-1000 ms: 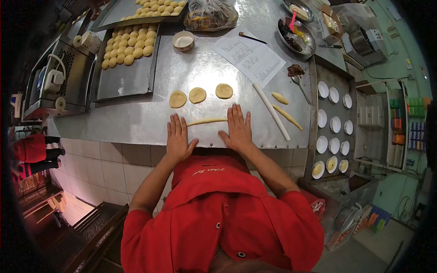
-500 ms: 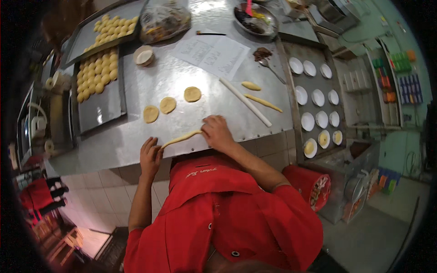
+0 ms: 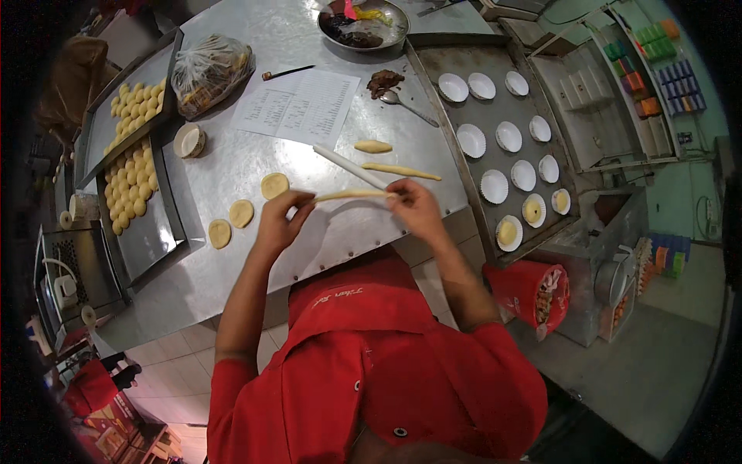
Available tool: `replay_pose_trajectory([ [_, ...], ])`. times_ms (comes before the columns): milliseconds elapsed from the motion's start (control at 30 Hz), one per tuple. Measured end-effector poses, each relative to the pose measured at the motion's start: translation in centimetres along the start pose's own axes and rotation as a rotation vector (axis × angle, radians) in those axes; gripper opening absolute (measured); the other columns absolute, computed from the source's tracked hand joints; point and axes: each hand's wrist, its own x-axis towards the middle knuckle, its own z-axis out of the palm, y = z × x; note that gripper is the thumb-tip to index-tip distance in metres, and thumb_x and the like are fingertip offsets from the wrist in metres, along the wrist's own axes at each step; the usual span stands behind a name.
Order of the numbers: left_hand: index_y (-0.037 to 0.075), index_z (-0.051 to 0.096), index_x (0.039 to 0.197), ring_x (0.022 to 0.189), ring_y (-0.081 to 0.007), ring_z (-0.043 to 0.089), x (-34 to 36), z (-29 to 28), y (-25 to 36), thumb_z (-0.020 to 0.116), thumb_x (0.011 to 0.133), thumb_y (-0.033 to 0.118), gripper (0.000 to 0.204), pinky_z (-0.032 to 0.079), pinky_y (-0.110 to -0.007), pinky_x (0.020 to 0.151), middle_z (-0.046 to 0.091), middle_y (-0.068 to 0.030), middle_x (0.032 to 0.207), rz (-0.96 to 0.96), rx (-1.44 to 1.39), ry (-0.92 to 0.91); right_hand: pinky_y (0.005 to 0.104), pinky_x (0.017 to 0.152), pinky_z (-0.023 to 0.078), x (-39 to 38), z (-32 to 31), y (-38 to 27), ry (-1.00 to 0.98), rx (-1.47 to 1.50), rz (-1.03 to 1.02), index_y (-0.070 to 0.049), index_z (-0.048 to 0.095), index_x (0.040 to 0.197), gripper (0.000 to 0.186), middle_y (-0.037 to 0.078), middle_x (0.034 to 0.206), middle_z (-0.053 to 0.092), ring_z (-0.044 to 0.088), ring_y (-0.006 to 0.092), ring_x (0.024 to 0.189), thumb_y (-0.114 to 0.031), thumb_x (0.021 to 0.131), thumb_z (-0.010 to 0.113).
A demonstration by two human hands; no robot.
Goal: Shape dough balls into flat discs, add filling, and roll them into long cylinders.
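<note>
The dough strand (image 3: 352, 192) is stretched between the person's two hands, over the near side of the metal table (image 3: 193, 272). The left hand (image 3: 286, 220) pinches its left end between thumb and fingers; the right hand (image 3: 416, 209) grips the right end the same way, fingertips folded over the tip. A shadow beneath suggests the strand is lifted off the tabletop, though how far cannot be told.

Its long axis runs left to right, across the person's front and almost level, bowing slightly upward at the middle. The strand is slim, pale yellow, smooth and soft-looking. Just beyond it, a smooth white rod (image 3: 346, 165) slants toward the right hand, its near end passing behind the strand's right part.

Past the rod lie a thin dough strip (image 3: 402, 170), pointing roughly sideways, and a short spindle-shaped dough piece (image 3: 373, 146), plump with tapered ends. Three flattened dough discs (image 3: 241, 213) lie in a slanting row beyond and left of the left hand, round and slightly uneven. The tabletop is shiny, with rivets along its front edge.
</note>
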Motion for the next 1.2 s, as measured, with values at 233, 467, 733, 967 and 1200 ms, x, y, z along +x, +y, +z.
replay_pose_trajectory([
  [233, 0.003, 0.072, 0.101, 0.092, -0.0289, 0.071, 13.3, 6.7, -1.0, 0.072, 0.086, 0.001, 0.016, 0.057, -0.036, 0.078, 0.073, -0.0139, 0.100, 0.270, 0.075, -0.144, 0.0366, 0.076, 0.055, 4.1, -10.3, -1.5, 0.226, -0.390, -0.234, -0.004, 0.069, 0.108, 0.020, 0.012, 0.101, 0.072, 0.069, 0.0272, 0.085, -0.005, 0.087, 0.069],
  [467, 0.009, 0.074, 0.096, 0.091, -0.0326, 0.065, 18.3, 9.3, -7.5, 0.068, 0.080, 0.009, 0.018, 0.053, -0.041, 0.080, 0.071, -0.0120, 0.094, 0.231, 0.268, -0.191, 0.0484, 0.085, 0.041, 9.3, -10.7, -1.5, 0.214, -1.190, -0.591, -0.010, 0.068, 0.086, 0.006, 0.007, 0.086, 0.069, 0.063, 0.0267, 0.088, -0.010, 0.082, 0.064],
  [733, 0.011, 0.074, 0.101, 0.097, -0.0305, 0.064, 17.4, 11.6, -7.3, 0.066, 0.080, 0.013, 0.023, 0.054, -0.040, 0.084, 0.069, -0.0084, 0.106, 0.396, 0.396, -0.102, 0.0542, 0.092, 0.035, 9.6, -11.0, 0.8, 0.239, -1.331, -0.616, -0.011, 0.073, 0.084, 0.015, 0.008, 0.083, 0.068, 0.055, 0.0299, 0.101, -0.013, 0.084, 0.059],
  [967, 0.006, 0.069, 0.111, 0.099, -0.0328, 0.063, 10.5, 7.6, -2.9, 0.074, 0.075, 0.003, 0.036, 0.053, -0.041, 0.085, 0.067, -0.0119, 0.114, 0.408, 0.302, 0.227, 0.0550, 0.096, 0.033, 10.1, -10.8, 0.9, 0.114, -1.461, -0.493, -0.010, 0.076, 0.080, 0.019, 0.007, 0.086, 0.070, 0.055, 0.0295, 0.107, -0.013, 0.086, 0.058],
  [1200, 0.004, 0.070, 0.104, 0.094, -0.0320, 0.064, -3.9, 4.2, -2.8, 0.073, 0.078, -0.002, 0.026, 0.052, -0.041, 0.081, 0.068, -0.0126, 0.106, 0.152, 0.279, 0.386, 0.0530, 0.095, 0.035, 11.0, -8.8, -1.4, 0.190, -1.551, -0.433, -0.012, 0.075, 0.093, 0.016, 0.006, 0.093, 0.070, 0.055, 0.0272, 0.106, -0.018, 0.084, 0.063],
])
